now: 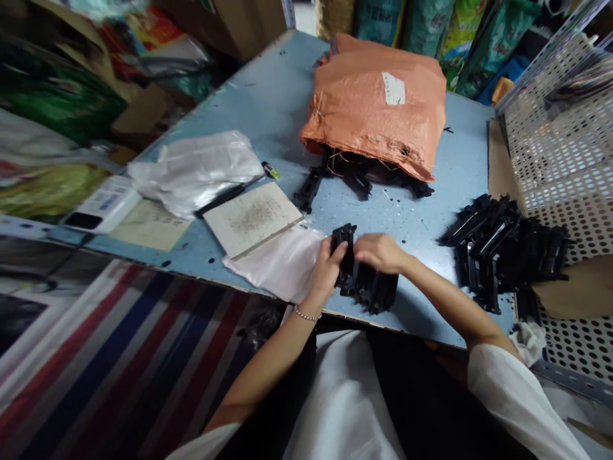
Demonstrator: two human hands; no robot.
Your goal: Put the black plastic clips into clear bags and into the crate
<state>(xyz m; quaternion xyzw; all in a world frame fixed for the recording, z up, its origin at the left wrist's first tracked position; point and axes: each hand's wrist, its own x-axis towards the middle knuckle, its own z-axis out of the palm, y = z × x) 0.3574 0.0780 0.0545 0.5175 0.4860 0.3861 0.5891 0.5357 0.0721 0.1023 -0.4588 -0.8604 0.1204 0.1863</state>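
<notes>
My left hand (327, 268) and my right hand (378, 252) both grip an upright black plastic part (343, 250) at the table's near edge. It stands on a row of similar black plastic parts (368, 287). A white cloth (275, 265) lies just left of my left hand. Further right, a large heap of black plastic parts (502, 255) rests on the blue table (412, 230). An orange woven sack (373, 102) lies at the back, with more black parts (359, 180) and thin wires poking out from under it.
A white plastic bag (196, 172), a dusty board (251, 217) and a black marker (225, 198) lie on the table's left. A perforated metal rack (560, 147) rises at the right. Stacked sacks (460, 32) stand behind, and a striped sheet (119, 358) hangs below the left edge.
</notes>
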